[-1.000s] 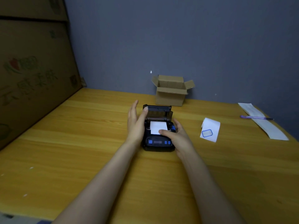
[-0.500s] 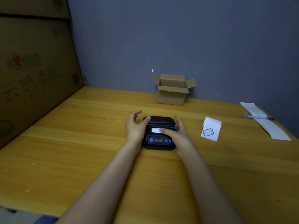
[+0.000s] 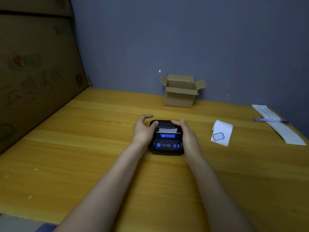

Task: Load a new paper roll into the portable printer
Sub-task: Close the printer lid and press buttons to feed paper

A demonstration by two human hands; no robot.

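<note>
The portable printer (image 3: 166, 139) sits flat on the wooden counter (image 3: 83, 148), directly ahead of the person and between both forearms, control panel toward the person and lid end toward the wall. Its long axis runs away from the body. The lid appears lowered, with a short tongue of white paper (image 3: 167, 130) showing at the slot just beyond the blue label. The left hand (image 3: 143, 129) is pressed against the printer's left flank, fingers loosely curled and open past the far corner, thumb resting on the lid edge; it grips nothing. The right hand (image 3: 188, 136) lies along the right flank with its fingertips bent over the top of the lid; it likewise encloses no object, only bearing on the casing. Both hands stand equally near, one to each side, so the unit is bracketed rather than lifted. In my judgement the roll is seated and the step in hand is pressing the lid fully home; whether the latch has caught cannot be told from this view. Any closing pressure would need to go downward on the far end, where the right fingertips already sit. A loose white paper slip (image 3: 221, 133) lies to the right, well apart, and an open cardboard box (image 3: 181, 92) stands beyond by the wall.
</note>
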